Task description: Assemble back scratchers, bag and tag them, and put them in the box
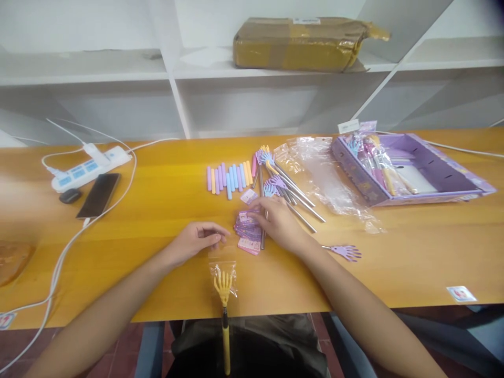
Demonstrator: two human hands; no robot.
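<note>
My left hand [199, 240] hovers above the table, fingers loosely bent and thumb apart, with nothing visible in it. Just below it, a yellow hand-shaped back scratcher [223, 289] lies in a clear plastic bag [234, 270], its handle past the table's front edge. My right hand [279, 220] reaches over a fanned pile of small purple cards [247, 231]; thumb and forefinger are apart at the pile's upper edge. Pink cards [249, 245] lie at its lower end. Behind that hand are several back scratchers with metal rods [301, 194] and purple or blue heads.
Pastel handle sleeves [229, 181] lie in a row. Clear bags [325, 173] spread beside a purple box [413, 197] containing bagged scratchers. A purple scratcher head [346, 252] lies by my right forearm. On the left are a phone [99, 195], power strip [92, 168] and cables.
</note>
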